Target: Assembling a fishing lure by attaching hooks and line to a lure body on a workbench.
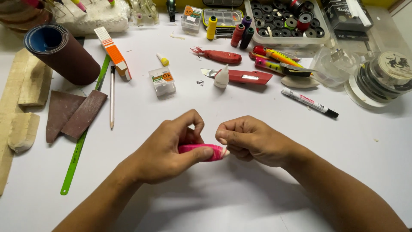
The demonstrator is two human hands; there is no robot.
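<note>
Left hand (169, 150) is gripping a pink, tapered, thread-wrapped lure body (201, 152) while the clenched right hand (246, 139) is pinching at its tip, risking slack wraps unravelling if either pinch is loosening.

The left hand (169, 150) and right hand (249, 139) cover most of the pink lure body (210, 151); its ends cannot be made out. At ten o'clock the wooden strips (17, 103) run off the left edge. At two o'clock the line spools (386, 75) are cut off. Both forearms leave the bottom edge.
</note>
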